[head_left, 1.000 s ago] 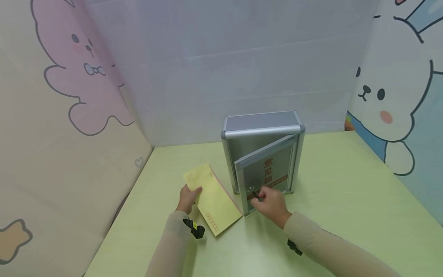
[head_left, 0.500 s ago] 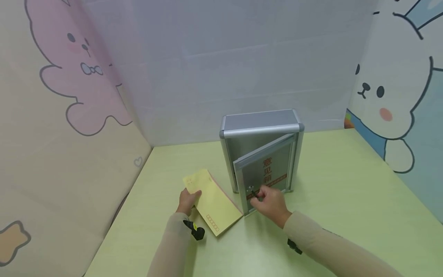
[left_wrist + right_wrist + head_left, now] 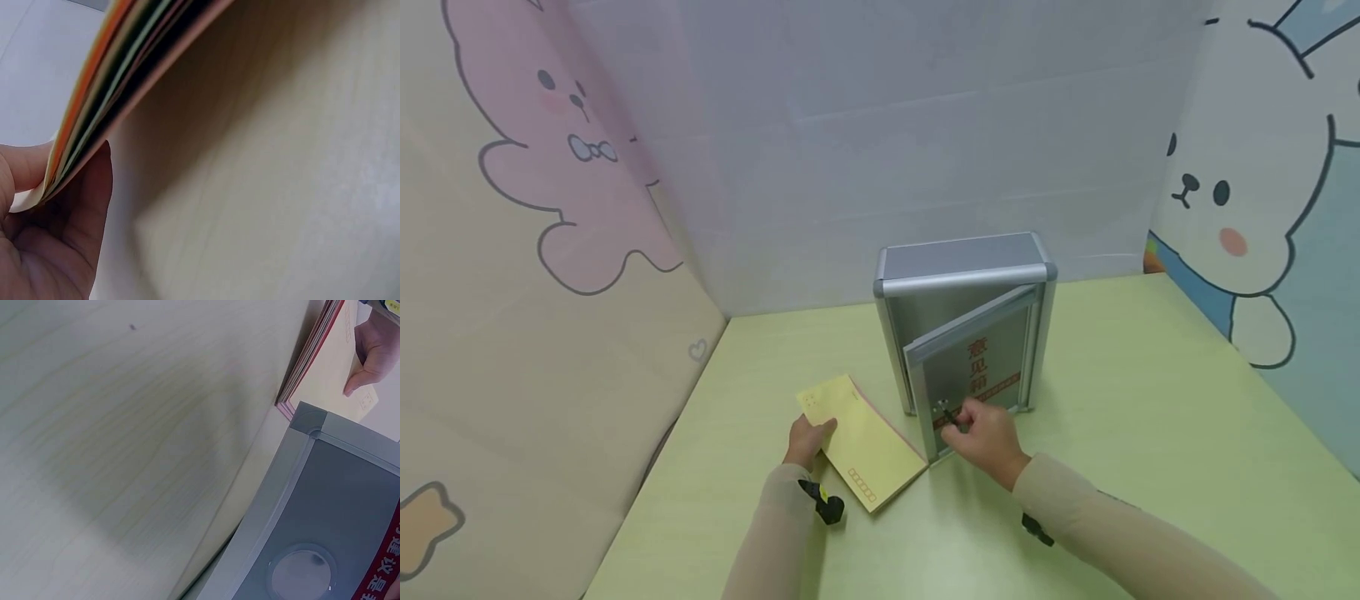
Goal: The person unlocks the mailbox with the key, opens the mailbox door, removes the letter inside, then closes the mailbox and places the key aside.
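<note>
My left hand point(image 3: 808, 439) pinches a stack of yellow envelopes point(image 3: 865, 454) by its left edge, thumb on the top face. In the left wrist view, the stack's edge shows several coloured layers point(image 3: 94, 87), orange and green among them. Right of the stack stands a grey metal suggestion box point(image 3: 966, 260), its front door point(image 3: 947, 375) swung partway out. My right hand point(image 3: 988, 440) pinches a small dark key point(image 3: 951, 416) at the door's lock. The envelopes' lower right corner lies close to the door's bottom corner; whether they touch, I cannot tell.
A pale yellow-green table point(image 3: 1135, 400) carries everything. Behind it hangs a plain whitish wall point(image 3: 880, 150), with cartoon-printed panels point(image 3: 1232, 208) to the right and left. Black wrist cameras point(image 3: 829, 505) sit on both sleeves.
The far end of the envelope stack has sunk lower, and my left hand has dropped slightly with it. The door stays partway out, with my right hand still on the key.
</note>
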`<state>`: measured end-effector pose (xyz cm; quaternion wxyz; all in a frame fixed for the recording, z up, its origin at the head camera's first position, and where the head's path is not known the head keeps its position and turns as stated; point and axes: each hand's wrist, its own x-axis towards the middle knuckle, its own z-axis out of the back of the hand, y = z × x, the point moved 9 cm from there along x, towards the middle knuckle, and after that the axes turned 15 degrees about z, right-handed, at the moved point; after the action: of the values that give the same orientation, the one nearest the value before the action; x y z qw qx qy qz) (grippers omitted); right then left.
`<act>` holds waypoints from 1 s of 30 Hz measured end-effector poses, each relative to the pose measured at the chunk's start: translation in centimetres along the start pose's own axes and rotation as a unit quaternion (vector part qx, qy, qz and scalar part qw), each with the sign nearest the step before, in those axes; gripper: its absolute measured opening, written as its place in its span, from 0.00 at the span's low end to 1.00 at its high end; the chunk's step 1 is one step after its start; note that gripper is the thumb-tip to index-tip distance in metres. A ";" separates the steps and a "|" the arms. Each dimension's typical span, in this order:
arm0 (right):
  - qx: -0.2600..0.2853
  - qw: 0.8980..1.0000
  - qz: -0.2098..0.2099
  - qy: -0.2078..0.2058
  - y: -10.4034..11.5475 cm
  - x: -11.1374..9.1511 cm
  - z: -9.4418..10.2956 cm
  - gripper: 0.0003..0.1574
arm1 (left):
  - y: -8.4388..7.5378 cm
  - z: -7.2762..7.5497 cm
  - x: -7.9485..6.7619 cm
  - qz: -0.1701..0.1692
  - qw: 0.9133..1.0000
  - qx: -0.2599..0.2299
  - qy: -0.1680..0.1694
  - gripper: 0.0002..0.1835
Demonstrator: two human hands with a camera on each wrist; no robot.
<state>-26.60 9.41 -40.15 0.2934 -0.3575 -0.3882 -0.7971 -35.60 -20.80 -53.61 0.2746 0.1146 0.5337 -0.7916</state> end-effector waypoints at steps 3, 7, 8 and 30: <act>-0.005 1.000 0.003 0.000 0.1 0.0 0.0 0.11 | 0.1 -0.1 -0.4 0.016 1.000 0.004 -0.001 0.25; -0.012 1.000 0.005 0.001 0.1 -0.1 0.0 0.11 | 0.3 -0.1 -0.4 0.020 1.000 0.008 -0.004 0.26; -0.011 1.000 0.004 0.001 0.1 -0.1 0.1 0.11 | 0.4 -0.1 -0.3 0.021 1.000 0.009 -0.004 0.26; 0.001 1.000 -0.007 0.006 0.1 0.0 0.1 0.12 | 0.2 1.2 -1.0 0.009 0.984 0.133 -0.114 0.17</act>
<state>-26.51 9.40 -40.08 0.2900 -0.3498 -0.3901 -0.8009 -34.56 -21.59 -52.82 0.3235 0.0640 0.3878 -0.8608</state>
